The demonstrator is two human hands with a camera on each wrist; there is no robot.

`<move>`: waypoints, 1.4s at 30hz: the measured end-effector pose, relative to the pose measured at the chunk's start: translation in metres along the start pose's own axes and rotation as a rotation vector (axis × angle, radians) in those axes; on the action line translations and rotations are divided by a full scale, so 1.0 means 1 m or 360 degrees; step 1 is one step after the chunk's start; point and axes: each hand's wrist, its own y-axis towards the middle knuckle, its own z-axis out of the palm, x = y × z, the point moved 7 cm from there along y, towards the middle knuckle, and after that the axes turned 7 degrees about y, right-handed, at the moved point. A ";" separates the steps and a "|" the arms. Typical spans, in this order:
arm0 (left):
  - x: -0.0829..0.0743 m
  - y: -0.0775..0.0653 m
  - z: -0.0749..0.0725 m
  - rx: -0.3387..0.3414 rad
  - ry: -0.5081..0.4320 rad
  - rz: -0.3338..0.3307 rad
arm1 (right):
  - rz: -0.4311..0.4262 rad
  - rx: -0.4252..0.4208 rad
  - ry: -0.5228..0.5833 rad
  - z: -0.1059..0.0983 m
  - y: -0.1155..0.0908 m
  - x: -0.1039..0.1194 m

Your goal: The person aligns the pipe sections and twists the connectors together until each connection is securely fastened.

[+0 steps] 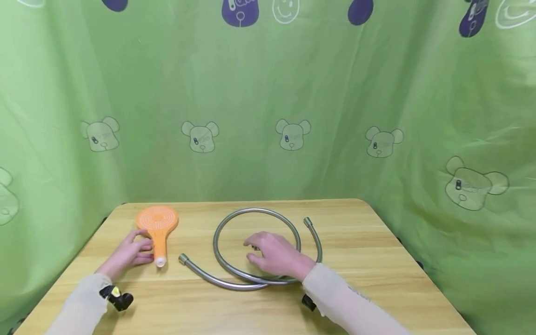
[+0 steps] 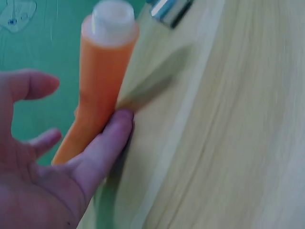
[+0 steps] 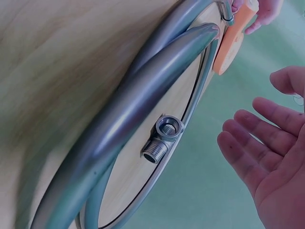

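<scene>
An orange shower head (image 1: 157,219) lies at the left of the table, its handle toward the person and a white threaded end (image 2: 113,21) on that handle. My left hand (image 1: 133,251) is beside the handle with fingers spread; one finger (image 2: 114,131) lies right against its side. A grey metal shower hose (image 1: 215,246) lies coiled in the middle, a connector at each end. Inside its loop sits a small threaded metal fitting (image 3: 163,137), mostly hidden by the right hand in the head view. My right hand (image 1: 276,253) hovers over the fitting, fingers loosely extended and holding nothing.
One hose connector (image 1: 183,258) points toward the shower head, the other (image 1: 307,222) toward the back right. The wooden table (image 1: 377,288) has a green patterned curtain (image 1: 251,172) behind it and on both sides. A black wrist camera (image 1: 119,298) is strapped at the left wrist.
</scene>
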 end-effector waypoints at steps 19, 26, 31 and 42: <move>0.009 0.014 0.014 0.0146 0.0087 0.0007 | -0.0083 0.0031 -0.0011 0.013 0.005 0.010; 0.005 0.018 0.012 0.0124 0.0112 -0.0055 | -0.0130 0.0032 -0.0001 0.013 0.017 0.020; 0.004 0.019 0.011 0.0135 0.0134 -0.0050 | -0.0138 0.0068 0.0051 0.018 0.025 0.027; -0.007 0.022 0.014 0.0200 0.0134 -0.0003 | -0.0201 0.0158 0.0127 0.032 0.044 0.045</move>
